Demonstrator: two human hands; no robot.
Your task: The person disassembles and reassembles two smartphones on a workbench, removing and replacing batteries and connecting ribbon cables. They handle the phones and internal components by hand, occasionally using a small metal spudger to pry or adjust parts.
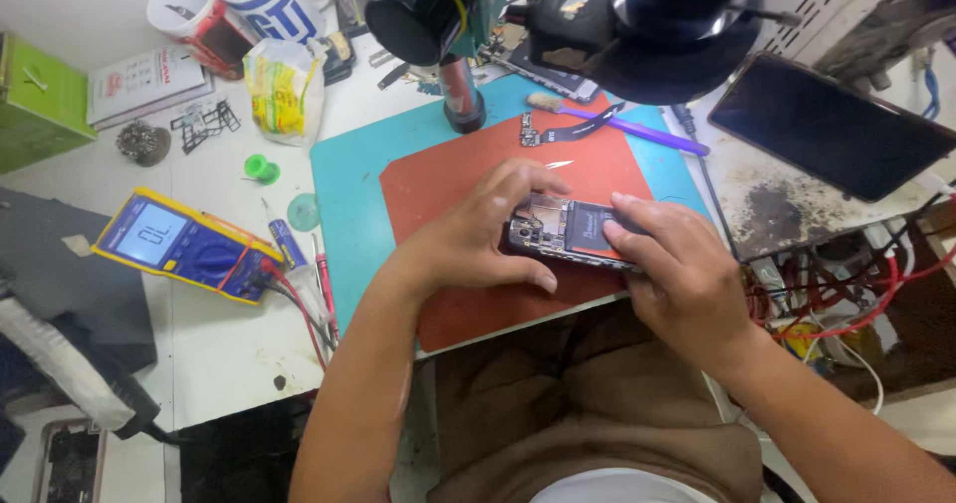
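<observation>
Bright even overhead light, soft shadows, glare on white bench, wide-angle bending at edges, slight blur

A white bench (199, 344) fills the view, its top scuffed and speckled with dark marks. A teal mat (344, 214) lies on it with a red-orange mat (448, 304) on top. At the right, the surface (772, 209) is stained and burnt dark. Above stands a black microscope head (637, 25). Light is bright and even. The dark floor (239, 458) shows below the bench edge.

Red mat (468, 309) open; microscope (637, 25) overhangs behind.
</observation>
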